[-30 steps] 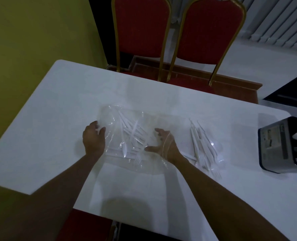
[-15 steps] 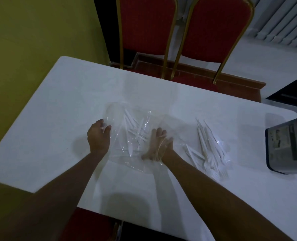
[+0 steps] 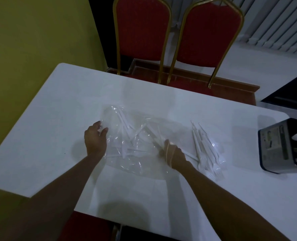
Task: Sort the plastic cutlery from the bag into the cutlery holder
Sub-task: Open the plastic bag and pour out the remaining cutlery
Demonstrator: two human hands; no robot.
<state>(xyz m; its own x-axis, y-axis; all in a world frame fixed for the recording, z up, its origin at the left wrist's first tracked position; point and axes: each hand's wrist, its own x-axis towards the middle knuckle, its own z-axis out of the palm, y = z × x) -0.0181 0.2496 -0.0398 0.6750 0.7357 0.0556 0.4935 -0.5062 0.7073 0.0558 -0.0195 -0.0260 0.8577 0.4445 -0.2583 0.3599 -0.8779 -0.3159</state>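
The right hand lies inside the clear plastic bag, fingers half curled among the white cutlery; whether they have closed on a piece I cannot tell, since the film and dim light blur them. The right forearm runs in from the near right and enters the bag at its right side. The left hand rests on the bag's left edge, palm down, thumb and fingers pinching or pressing the film to keep it from sliding; it holds no cutlery. The loose cutlery in the bag lies just left of the right hand's fingers, a jumble whose handles mostly run near to far with some slanting. So the right hand is the nearer one for the pick, and it likely needs only a short reach leftward and a grip along a handle. To the right of that hand, outside the bag, a pile of forks lies on the white table, long axes near to far, tines toward the near edge. Farther right, at the frame's edge, stands the dark cutlery holder, well apart from both hands, with white pieces showing at its right side. Two red chairs stand beyond the far edge.
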